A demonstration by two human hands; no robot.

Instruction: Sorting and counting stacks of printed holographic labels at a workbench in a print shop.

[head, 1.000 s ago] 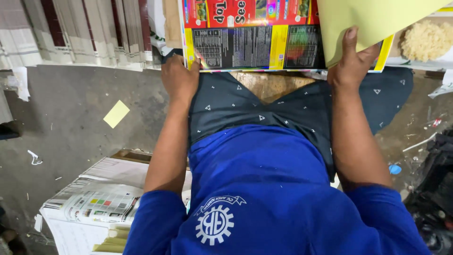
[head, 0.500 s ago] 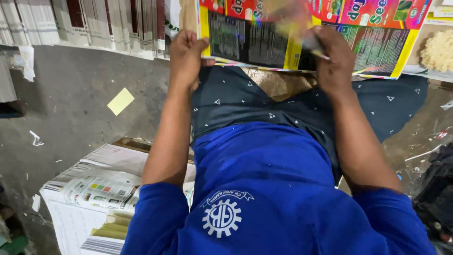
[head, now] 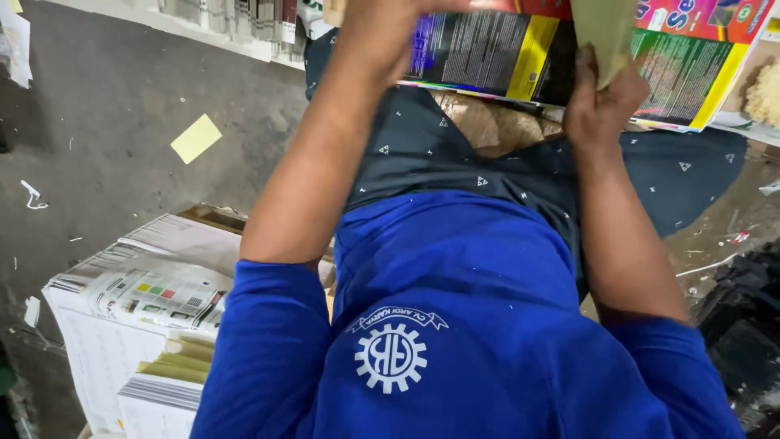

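I sit on the floor in a blue shirt and dark patterned shorts. A stack of colourful printed sheets [head: 487,53] lies in front of my knees. My left hand [head: 378,36] reaches onto the stack's left part; its fingers run off the top edge of the view. My right hand [head: 605,106] pinches the lower edge of a plain yellow-green sheet [head: 605,28] and holds it up over the stack's right part.
Bundles of white printed paper [head: 138,301] stand by my left hip. A yellow slip [head: 195,138] lies on the grey floor. More paper bundles [head: 236,16] line the far edge. A dark bag [head: 739,325] is at my right, pale shavings [head: 764,89] beyond it.
The yellow-green sheet, a large flap a second ago, swept across the stack and now stands narrow in my right hand. My left hand has moved further up the stack.
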